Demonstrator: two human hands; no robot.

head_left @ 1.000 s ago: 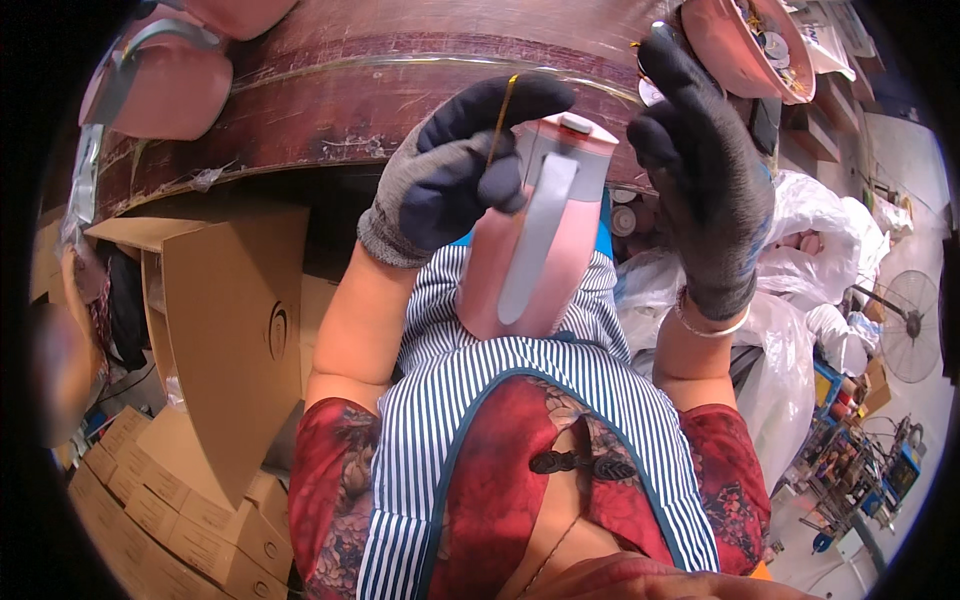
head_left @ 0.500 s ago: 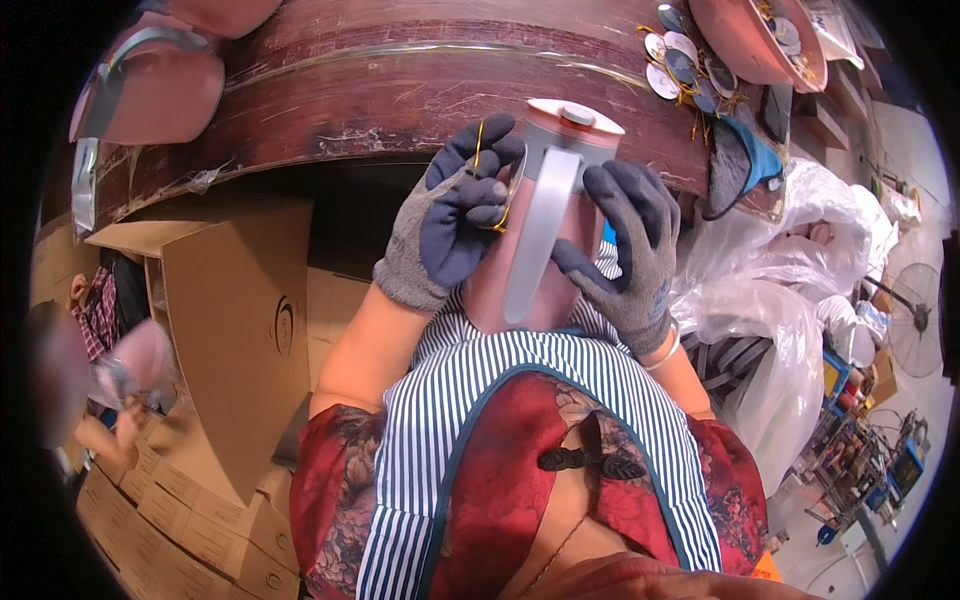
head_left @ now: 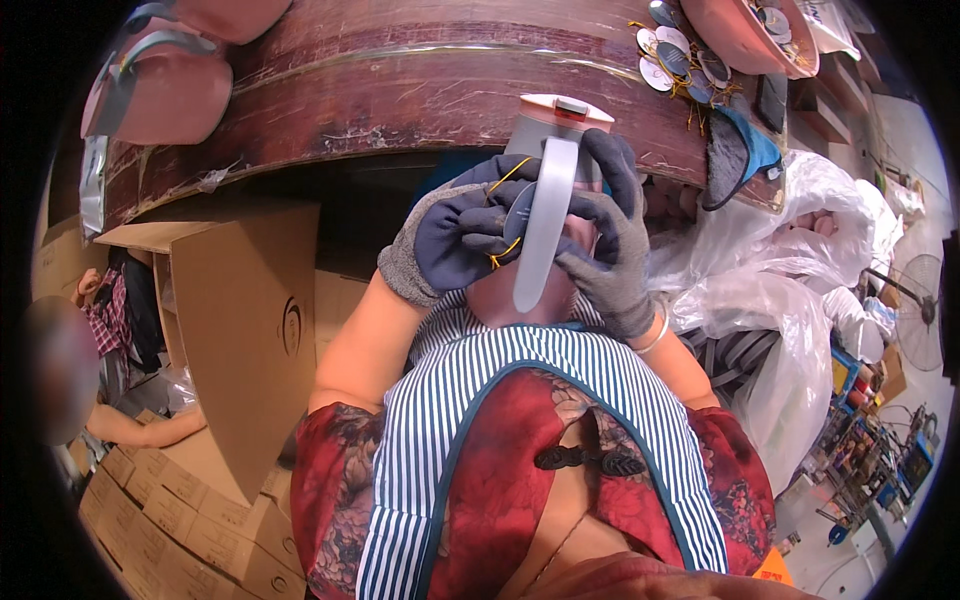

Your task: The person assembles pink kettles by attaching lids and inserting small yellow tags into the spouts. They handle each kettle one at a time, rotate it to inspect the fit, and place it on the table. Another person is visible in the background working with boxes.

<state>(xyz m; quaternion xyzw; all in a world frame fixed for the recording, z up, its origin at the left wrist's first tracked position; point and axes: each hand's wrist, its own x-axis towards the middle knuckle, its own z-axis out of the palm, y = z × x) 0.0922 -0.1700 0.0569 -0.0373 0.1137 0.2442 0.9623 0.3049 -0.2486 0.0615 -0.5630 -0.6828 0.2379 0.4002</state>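
Note:
A pink jug [head_left: 500, 298] with a grey handle [head_left: 547, 235] and an orange-rimmed lid [head_left: 568, 106] stands tilted between my body and the table edge. My gloved left hand [head_left: 460, 230] is closed on a round dark hang tag [head_left: 520, 212] with a yellow cord [head_left: 510, 174], right against the left side of the handle. My gloved right hand [head_left: 615, 240] is bent around the handle's right side, one finger up by the lid. Its thumb and forefinger tips go behind the handle, so what they grip is hidden.
More pink jugs [head_left: 175, 95] stand at the table's far left. Several round tags [head_left: 672, 60] and a pink basin [head_left: 745, 35] are at the far right, near a blue-grey cloth [head_left: 738, 160]. Cardboard boxes [head_left: 250, 340] and another person's arm [head_left: 150, 430] are on the left; plastic bags [head_left: 760, 300] lie right.
My left hand has brought the tag rightward to the handle. The right hand has closed in, its fingertips now behind the handle. At the left, the other person's forearm has stretched out.

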